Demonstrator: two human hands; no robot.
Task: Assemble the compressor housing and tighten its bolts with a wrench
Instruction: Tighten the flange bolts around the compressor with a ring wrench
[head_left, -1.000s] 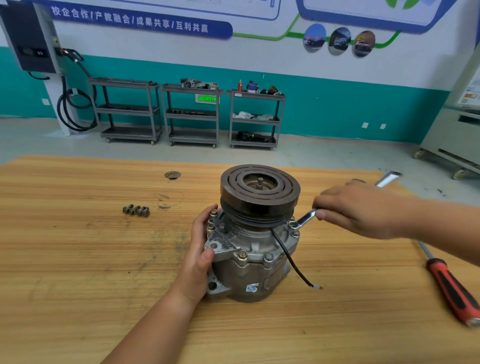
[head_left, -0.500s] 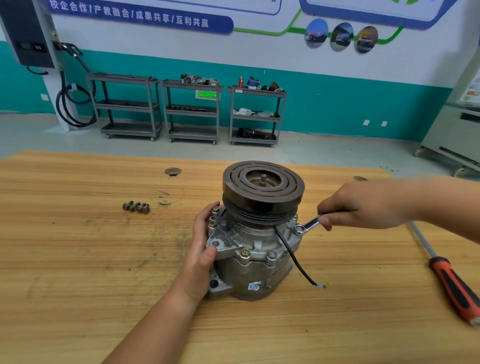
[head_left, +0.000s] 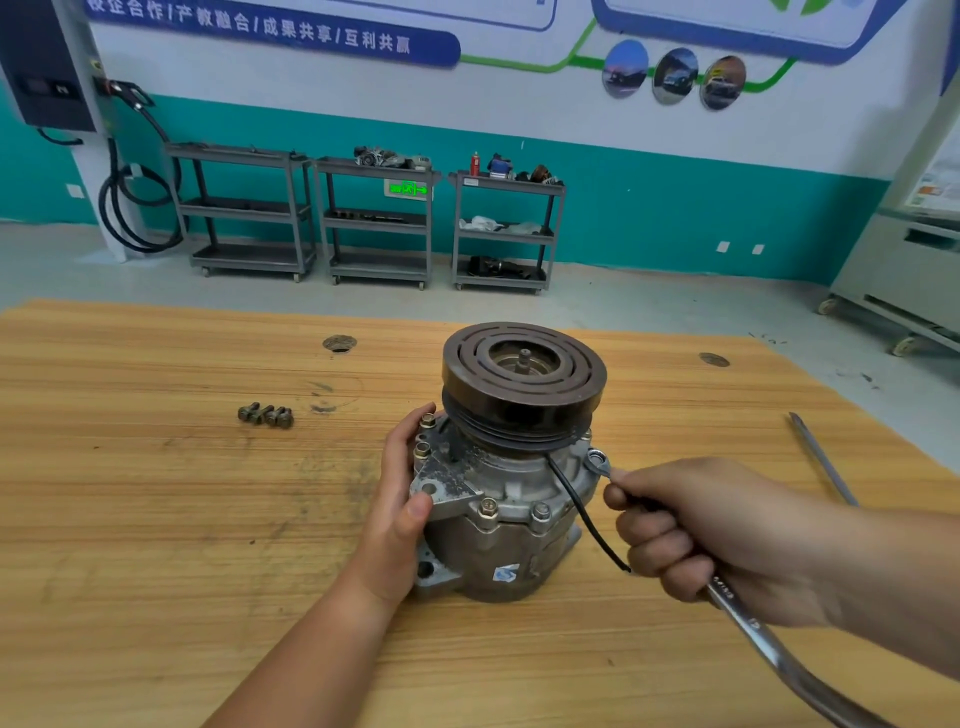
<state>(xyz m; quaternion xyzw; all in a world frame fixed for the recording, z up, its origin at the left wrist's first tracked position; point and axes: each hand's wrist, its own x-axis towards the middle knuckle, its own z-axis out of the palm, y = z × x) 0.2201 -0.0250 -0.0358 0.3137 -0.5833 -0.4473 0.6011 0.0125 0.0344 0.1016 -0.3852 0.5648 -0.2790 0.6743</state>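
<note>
The grey compressor stands upright in the middle of the wooden table, its dark pulley on top. Bolts ring its flange. My left hand grips the housing's left side, thumb on the flange. My right hand holds a silver wrench whose ring end sits on a bolt at the flange's right side. The wrench handle runs toward me, down to the lower right. A black wire hangs from the compressor in front of my right hand.
Three loose bolts lie on the table to the left. A screwdriver shaft lies at the right, its handle hidden by my right arm. Grey shelf carts stand by the far wall.
My right hand has swung the wrench handle round the bolt, from pointing away to the right to pointing toward me. My left hand and the compressor have stayed in place.
</note>
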